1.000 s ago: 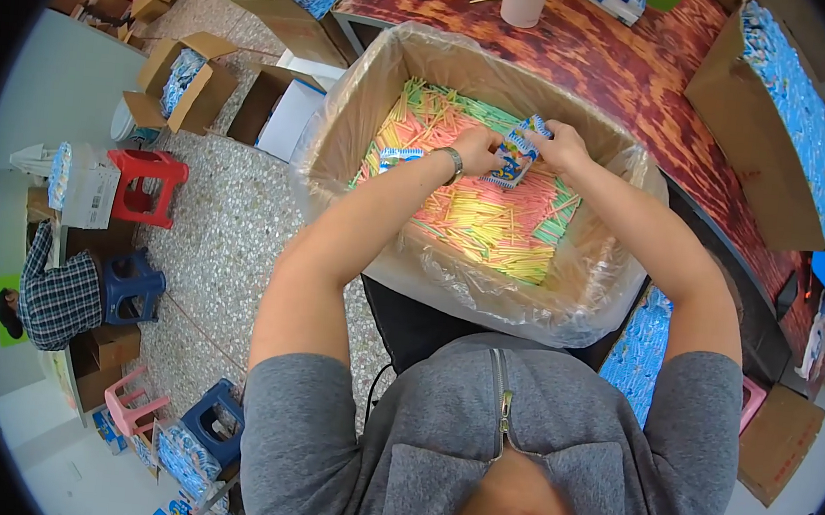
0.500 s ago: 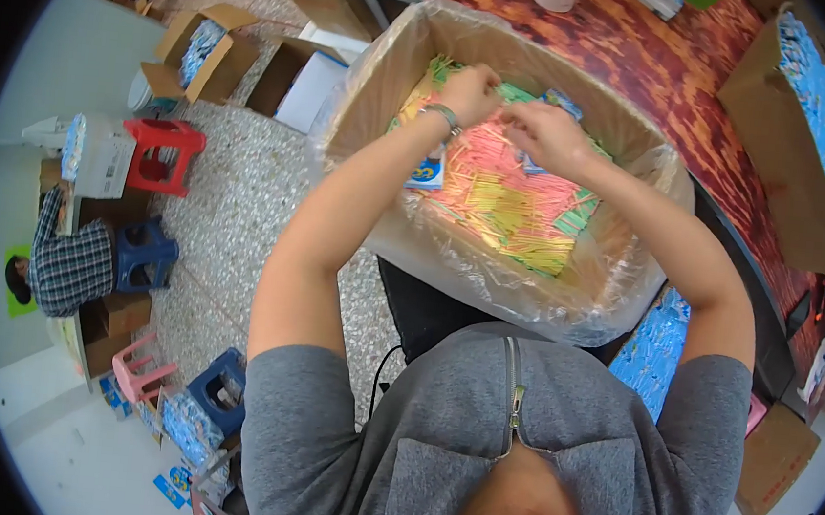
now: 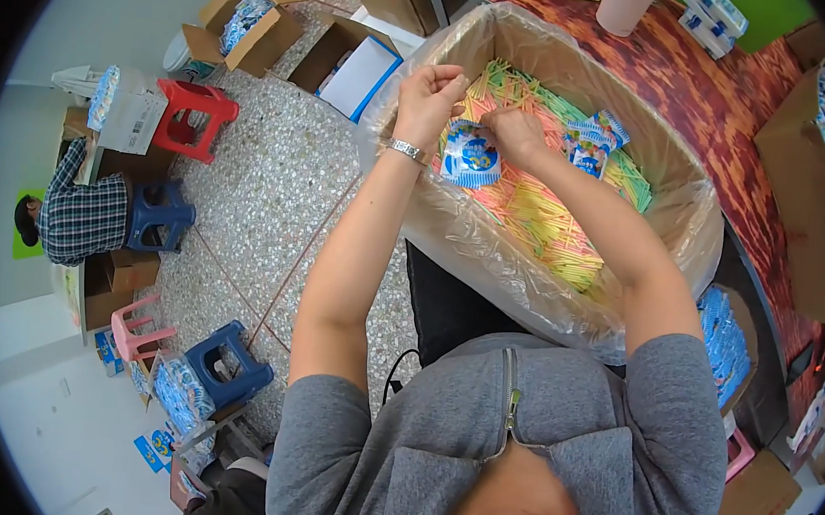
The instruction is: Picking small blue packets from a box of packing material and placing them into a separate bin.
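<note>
from my remote feed, i have the left hand (image 3: 430, 102) above the left side of a plastic-lined box (image 3: 699, 212), fingers loosely curled; i can't tell whether they pinch anything. the right hand (image 3: 515, 134) has its fingers bunched beside a blue-and-white printed packet (image 3: 471, 155), its hold unclear to me. that packet is over pastel sticks (image 3: 570, 257) inside the box, left of more packets (image 3: 587, 157).

Glossy, crinkled clear plastic is seen in the liner (image 3: 468, 241), a matt finish is shown by the thin sticks (image 3: 534, 214), the packets (image 3: 470, 160) are wrapped in shiny film, the bracelet (image 3: 407, 149) is made of polished metal, the shirt (image 3: 448, 413) of matt cloth, and the carton (image 3: 798, 208) of plain cardboard.
</note>
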{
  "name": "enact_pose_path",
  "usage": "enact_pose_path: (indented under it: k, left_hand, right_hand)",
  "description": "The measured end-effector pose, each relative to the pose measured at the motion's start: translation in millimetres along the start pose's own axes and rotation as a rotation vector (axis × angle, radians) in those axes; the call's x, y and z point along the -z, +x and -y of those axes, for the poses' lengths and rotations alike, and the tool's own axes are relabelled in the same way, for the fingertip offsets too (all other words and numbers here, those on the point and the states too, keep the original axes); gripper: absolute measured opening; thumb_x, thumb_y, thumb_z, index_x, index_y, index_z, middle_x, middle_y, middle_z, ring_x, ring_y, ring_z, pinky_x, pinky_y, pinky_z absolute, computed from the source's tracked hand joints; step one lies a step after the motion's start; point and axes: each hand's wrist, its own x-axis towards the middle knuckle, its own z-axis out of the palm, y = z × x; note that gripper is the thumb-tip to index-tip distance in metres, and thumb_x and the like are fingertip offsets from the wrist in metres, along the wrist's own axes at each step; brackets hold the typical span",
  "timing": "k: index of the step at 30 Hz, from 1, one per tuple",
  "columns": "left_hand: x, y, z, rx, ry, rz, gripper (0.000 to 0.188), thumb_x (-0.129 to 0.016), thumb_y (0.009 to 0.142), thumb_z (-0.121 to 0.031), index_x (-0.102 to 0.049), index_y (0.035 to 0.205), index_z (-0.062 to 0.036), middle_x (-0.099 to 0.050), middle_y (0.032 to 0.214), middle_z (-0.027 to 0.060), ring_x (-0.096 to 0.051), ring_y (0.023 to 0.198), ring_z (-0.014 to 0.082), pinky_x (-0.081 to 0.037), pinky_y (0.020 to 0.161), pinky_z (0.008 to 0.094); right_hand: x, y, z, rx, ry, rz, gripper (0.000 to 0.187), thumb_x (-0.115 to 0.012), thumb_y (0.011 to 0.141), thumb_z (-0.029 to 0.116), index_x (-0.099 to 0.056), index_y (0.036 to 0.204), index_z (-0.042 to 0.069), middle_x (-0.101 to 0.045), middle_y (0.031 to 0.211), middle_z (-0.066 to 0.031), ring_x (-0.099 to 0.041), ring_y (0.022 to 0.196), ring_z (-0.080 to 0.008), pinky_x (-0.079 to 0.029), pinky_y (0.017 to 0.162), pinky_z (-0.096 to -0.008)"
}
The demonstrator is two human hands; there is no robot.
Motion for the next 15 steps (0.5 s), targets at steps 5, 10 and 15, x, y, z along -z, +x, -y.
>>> enact_pose_path:
  k: [5,10,15]
  left_hand:
    - [0.4,4.2,7.3,-0.072,0.160,0.009,0.030,-0.064,0.086,-0.018,-0.061,0.107,0.0042,-0.066,0.090,0.0066,-0.062,0.078,0.0110,-0.051,0.068,0.0247]
    - [-2.8,-4.6,-2.5,-0.087,0.201,0.072,0.045,-0.062,0.090,-0.030,-0.059,0.115,0.0069,-0.067,0.097,0.0076,-0.061,0.088,0.0121,-0.048,0.079,0.0253]
    - [-3.5,-18.6,-22.6,-0.085,0.025,0.291,0.044,-0.061,0.092,-0.033,-0.060,0.113,0.0052,-0.066,0.096,0.0054,-0.059,0.087,0.0089,-0.048,0.077,0.0244]
  right_hand:
    - [23.0,-21.7,8.0,0.112,-0.175,-0.093,0.024,-0.051,0.089,0.027,-0.063,0.108,0.019,-0.068,0.091,-0.0083,-0.067,0.082,-0.0263,-0.052,0.064,-0.0405]
    - [66.5,-28.3,1.4,0.253,-0.126,-0.116,0.030,-0.050,0.089,0.024,-0.060,0.117,0.025,-0.068,0.096,-0.0063,-0.066,0.084,-0.0273,-0.053,0.067,-0.0392]
    - [111.5,-20.3,-5.8,0.407,0.216,-0.271,0.025,-0.053,0.093,0.029,-0.063,0.112,0.015,-0.068,0.084,-0.0097,-0.066,0.076,-0.0278,-0.051,0.067,-0.0371]
